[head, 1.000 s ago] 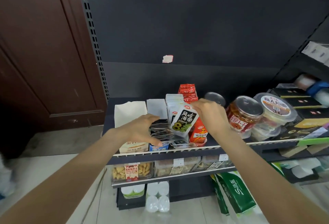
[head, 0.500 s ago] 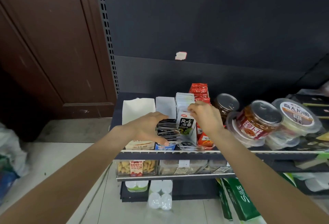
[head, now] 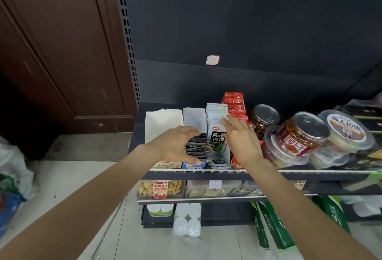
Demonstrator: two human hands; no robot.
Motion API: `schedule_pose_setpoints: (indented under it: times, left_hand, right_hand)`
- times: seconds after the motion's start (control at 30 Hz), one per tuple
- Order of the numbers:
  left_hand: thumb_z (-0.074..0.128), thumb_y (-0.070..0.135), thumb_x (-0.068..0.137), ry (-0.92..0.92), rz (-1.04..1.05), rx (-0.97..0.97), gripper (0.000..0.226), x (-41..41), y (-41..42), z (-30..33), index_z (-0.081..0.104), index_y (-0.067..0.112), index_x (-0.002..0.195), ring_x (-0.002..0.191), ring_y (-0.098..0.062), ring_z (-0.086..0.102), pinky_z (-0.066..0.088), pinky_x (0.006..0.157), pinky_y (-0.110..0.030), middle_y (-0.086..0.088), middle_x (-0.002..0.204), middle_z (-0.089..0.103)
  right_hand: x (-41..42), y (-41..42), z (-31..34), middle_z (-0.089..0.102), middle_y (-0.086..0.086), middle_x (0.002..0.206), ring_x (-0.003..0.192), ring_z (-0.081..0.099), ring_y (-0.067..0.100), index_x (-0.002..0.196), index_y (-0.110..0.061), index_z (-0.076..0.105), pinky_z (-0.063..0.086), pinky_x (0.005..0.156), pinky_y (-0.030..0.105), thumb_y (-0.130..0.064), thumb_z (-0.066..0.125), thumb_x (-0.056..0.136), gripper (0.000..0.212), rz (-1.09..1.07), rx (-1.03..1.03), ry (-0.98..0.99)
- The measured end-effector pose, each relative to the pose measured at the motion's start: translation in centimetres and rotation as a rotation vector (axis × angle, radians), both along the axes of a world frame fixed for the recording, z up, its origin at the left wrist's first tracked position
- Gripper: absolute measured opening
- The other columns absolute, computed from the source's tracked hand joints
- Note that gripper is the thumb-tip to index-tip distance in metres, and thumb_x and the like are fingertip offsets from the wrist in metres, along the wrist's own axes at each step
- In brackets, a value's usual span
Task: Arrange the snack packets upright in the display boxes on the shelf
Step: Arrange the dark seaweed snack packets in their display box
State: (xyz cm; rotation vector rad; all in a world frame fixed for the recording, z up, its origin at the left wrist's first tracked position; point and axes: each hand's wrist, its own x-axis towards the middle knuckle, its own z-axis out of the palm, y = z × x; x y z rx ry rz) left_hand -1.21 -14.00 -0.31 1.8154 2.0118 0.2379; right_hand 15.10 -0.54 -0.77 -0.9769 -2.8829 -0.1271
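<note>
On the top shelf (head: pixel 310 171) stand open display boxes. The middle box (head: pixel 193 117) has a blue front and holds dark snack packets (head: pixel 198 149) lying tilted. My left hand (head: pixel 175 146) arches over them, thumb at the front and fingers behind, clamping the stack. To the right, a row of white seaweed packets (head: pixel 217 112) stands upright, the front one (head: pixel 218 137) showing black lettering. My right hand (head: pixel 242 141) lies with its fingers stretched flat against that row, fingertips on the packets' tops. Red packets (head: pixel 234 102) stand upright behind it.
An empty-looking white box (head: pixel 163 123) sits left of my left hand. Right of the packets lie jars with metal lids (head: pixel 301 135) and a clear tub (head: pixel 347 130), some tipped. Lower shelves hold biscuit boxes (head: pixel 160 189). A brown door is at the left.
My right hand has slid the white seaweed packet down into the front of its row and let go, fingers now flat. The left hand has stayed on the dark packets. The view moved closer.
</note>
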Motion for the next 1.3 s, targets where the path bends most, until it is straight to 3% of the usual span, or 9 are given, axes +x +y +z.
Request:
schedule_pose_setpoints:
  times: [0.13, 0.37, 0.47, 0.57, 0.7, 0.8, 0.97, 1.13, 1.3]
  left_hand:
    - [0.062, 0.053, 0.082, 0.099, -0.062, 0.064, 0.08, 0.5, 0.1, 0.2, 0.028, 0.023, 0.147, 0.135, -0.017, 0.032, 0.026, 0.109, -0.031, 0.003, 0.15, 0.033]
    - [0.055, 0.054, 0.086, 0.167, -0.124, 0.094, 0.069, 1.1, 0.0, -0.4, 0.028, 0.034, 0.146, 0.132, -0.021, 0.035, 0.031, 0.104, -0.035, 0.001, 0.149, 0.034]
    - [0.054, 0.056, 0.086, 0.14, -0.123, 0.084, 0.068, 0.8, 0.0, -0.7, 0.029, 0.034, 0.145, 0.132, -0.02, 0.035, 0.032, 0.104, -0.036, 0.002, 0.148, 0.035]
    - [0.055, 0.056, 0.086, 0.112, -0.113, 0.093, 0.067, 0.4, 0.0, -0.8, 0.032, 0.033, 0.144, 0.13, -0.019, 0.037, 0.033, 0.103, -0.036, 0.003, 0.146, 0.038]
    - [0.057, 0.054, 0.085, 0.089, -0.11, 0.096, 0.066, 0.2, 0.1, -0.9, 0.035, 0.031, 0.144, 0.128, -0.019, 0.039, 0.035, 0.102, -0.037, 0.003, 0.144, 0.04]
    - [0.057, 0.053, 0.085, 0.076, -0.101, 0.084, 0.066, 0.2, 0.2, -1.0, 0.034, 0.031, 0.144, 0.128, -0.019, 0.039, 0.035, 0.102, -0.037, 0.003, 0.144, 0.04]
    - [0.058, 0.052, 0.085, 0.064, -0.1, 0.08, 0.066, 0.1, 0.3, -1.0, 0.036, 0.03, 0.143, 0.128, -0.018, 0.039, 0.037, 0.103, -0.038, 0.003, 0.144, 0.041]
    - [0.059, 0.051, 0.085, 0.043, -0.098, 0.08, 0.066, 0.0, 0.4, -1.0, 0.037, 0.03, 0.143, 0.128, -0.018, 0.039, 0.037, 0.103, -0.037, 0.003, 0.143, 0.041]
    - [0.059, 0.05, 0.086, 0.024, -0.092, 0.075, 0.065, -0.1, 0.3, -0.8, 0.037, 0.03, 0.143, 0.129, -0.017, 0.038, 0.037, 0.104, -0.036, 0.004, 0.144, 0.04]
  right_hand:
    - [2.2, -2.1, 1.1, 0.045, 0.002, 0.141, 0.129, 0.04, 0.02, 0.139, -0.016, 0.044, 0.041, 0.1, 0.033, -0.016, 0.048, 0.097, 0.043, -0.012, -0.175, 0.141]
    - [3.9, -3.3, 0.7, 0.049, -0.003, 0.138, 0.122, 0.05, 0.019, 0.134, -0.021, 0.051, 0.048, 0.094, 0.034, -0.013, 0.046, 0.096, 0.039, -0.035, -0.225, -0.01]
    - [3.6, -3.4, 0.2, 0.059, 0.0, 0.125, 0.108, 0.059, 0.022, 0.125, -0.022, 0.059, 0.053, 0.083, 0.035, -0.013, 0.05, 0.094, 0.034, -0.064, -0.235, -0.043]
    - [3.1, -3.1, -0.3, 0.067, 0.004, 0.11, 0.095, 0.062, 0.024, 0.117, -0.023, 0.065, 0.053, 0.077, 0.036, -0.026, 0.052, 0.095, 0.026, -0.109, -0.314, -0.03]
    - [3.2, -2.8, -0.6, 0.071, 0.004, 0.105, 0.093, 0.064, 0.023, 0.114, -0.022, 0.067, 0.053, 0.083, 0.042, -0.032, 0.055, 0.094, 0.026, -0.112, -0.482, -0.027]
    - [3.7, -2.4, -0.3, 0.068, 0.003, 0.114, 0.1, 0.063, 0.021, 0.117, -0.019, 0.066, 0.05, 0.089, 0.04, -0.029, 0.058, 0.092, 0.029, -0.109, -0.546, -0.037]
    - [3.9, -2.1, 0.5, 0.064, 0.001, 0.122, 0.108, 0.06, 0.016, 0.12, -0.019, 0.064, 0.047, 0.094, 0.033, -0.031, 0.063, 0.088, 0.033, -0.06, -0.54, -0.072]
    - [3.8, -1.4, 0.5, 0.066, -0.002, 0.118, 0.104, 0.061, 0.016, 0.115, -0.019, 0.067, 0.047, 0.091, 0.03, -0.025, 0.064, 0.088, 0.028, -0.054, -0.554, -0.056]
    - [3.3, -0.9, 0.9, 0.069, -0.002, 0.105, 0.096, 0.062, 0.02, 0.109, -0.024, 0.069, 0.045, 0.073, 0.03, -0.023, 0.051, 0.096, 0.022, -0.04, -0.397, -0.074]
